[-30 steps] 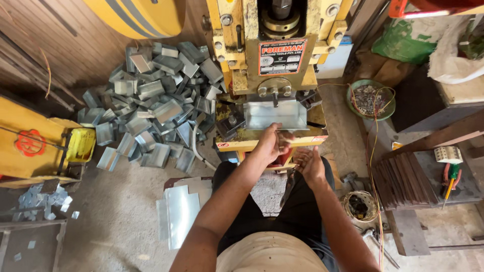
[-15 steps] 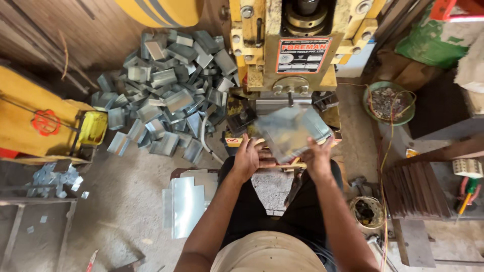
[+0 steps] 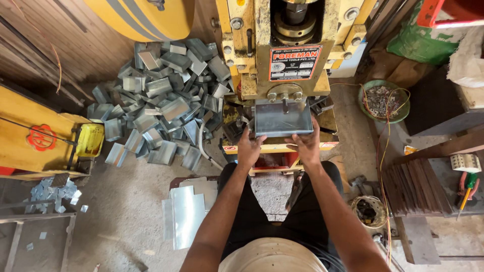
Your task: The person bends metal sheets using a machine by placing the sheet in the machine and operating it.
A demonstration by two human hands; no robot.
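Bare forearms, black trousers, beige shirt

**Count of things around the press**

2 hands: the left hand (image 3: 249, 147) and the right hand (image 3: 306, 144), both on 1 metal tray (image 3: 283, 119). 1 yellow press machine (image 3: 287, 50) stands far centre. 1 heap of bent metal pieces (image 3: 161, 100) lies far left, too many to count. 1 stack of flat metal sheets (image 3: 187, 214) lies near left. 1 green bowl (image 3: 384, 100) sits far right. 1 small round tin (image 3: 369, 210) sits near right.
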